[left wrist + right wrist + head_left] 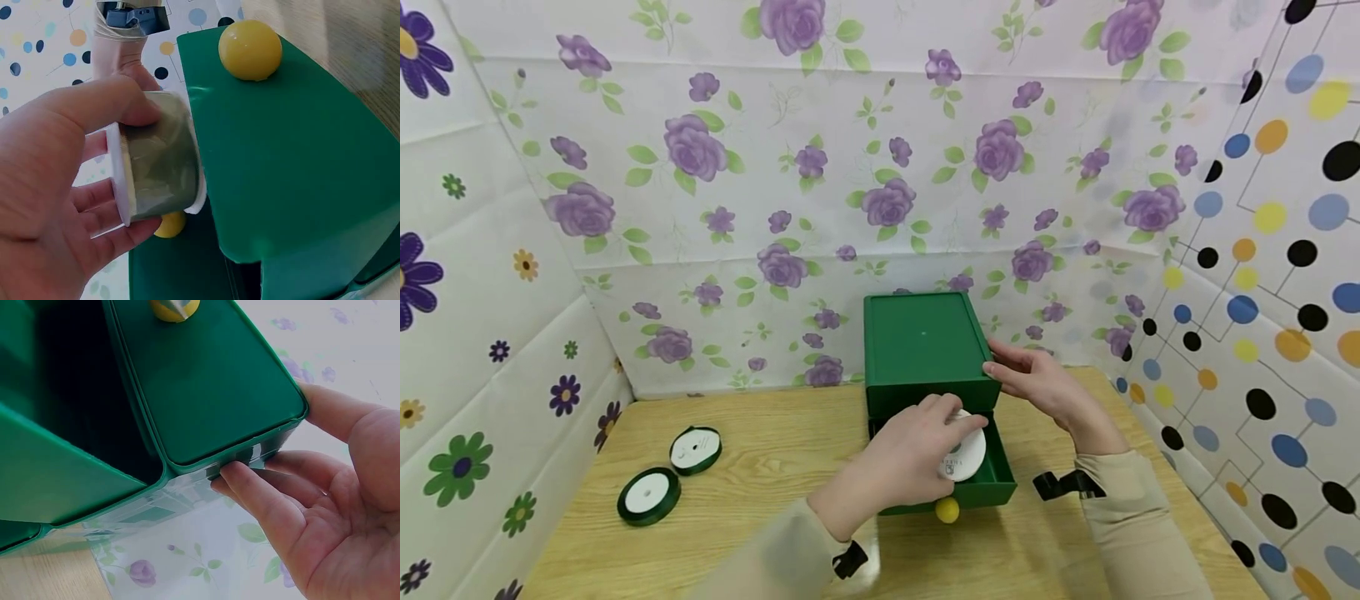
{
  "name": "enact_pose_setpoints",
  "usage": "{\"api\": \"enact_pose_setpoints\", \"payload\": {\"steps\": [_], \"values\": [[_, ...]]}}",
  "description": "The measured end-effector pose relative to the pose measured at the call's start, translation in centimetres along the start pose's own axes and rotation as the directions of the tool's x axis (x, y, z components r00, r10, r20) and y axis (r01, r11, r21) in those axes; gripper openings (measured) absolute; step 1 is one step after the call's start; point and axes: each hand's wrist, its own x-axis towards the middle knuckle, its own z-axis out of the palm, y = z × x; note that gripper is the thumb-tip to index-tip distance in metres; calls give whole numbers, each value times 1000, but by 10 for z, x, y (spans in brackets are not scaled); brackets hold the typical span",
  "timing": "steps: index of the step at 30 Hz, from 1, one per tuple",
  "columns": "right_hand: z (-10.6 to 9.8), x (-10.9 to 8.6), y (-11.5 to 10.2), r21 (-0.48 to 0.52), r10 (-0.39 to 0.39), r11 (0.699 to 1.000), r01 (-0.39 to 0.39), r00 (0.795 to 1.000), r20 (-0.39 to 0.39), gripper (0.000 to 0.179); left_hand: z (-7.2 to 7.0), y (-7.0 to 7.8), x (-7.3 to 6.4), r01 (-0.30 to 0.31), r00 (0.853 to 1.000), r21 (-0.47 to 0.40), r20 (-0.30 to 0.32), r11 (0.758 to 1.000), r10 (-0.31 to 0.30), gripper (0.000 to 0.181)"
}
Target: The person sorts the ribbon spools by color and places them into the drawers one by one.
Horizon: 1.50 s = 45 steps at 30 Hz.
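A green drawer cabinet with yellow knobs stands toward the back of the table. Its lower drawer is pulled out, with a yellow knob on the front. My left hand grips a ribbon spool over that drawer, thumb on one side and fingers on the other. White end discs and an olive-green wound band show on the spool. At the cabinet's right side is my right hand. Its fingers touch the side wall, and the thumb lies at the top edge.
Two more spools rest on the wooden table at the left: a dark green one in front and a white-faced one just behind. A flowered cloth hangs close behind the cabinet, and a dotted cloth borders the right.
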Motion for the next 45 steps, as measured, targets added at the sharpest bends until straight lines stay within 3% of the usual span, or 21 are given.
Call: {"api": "enact_pose_setpoints", "payload": {"steps": [8,26,45], "values": [[1,1,0,-6,-3,1000,3,1000,5,78,2,1,-4,4,998,-23,61,1000,-2,77],[1,1,1,1,1,1000,-1,1000,-2,78,6,-1,-3,154,968,-122,220,981,-124,75],[-1,1,1,18,8,1000,-9,1000,14,77,14,-8,0,146,953,-232,293,962,-74,74]]}}
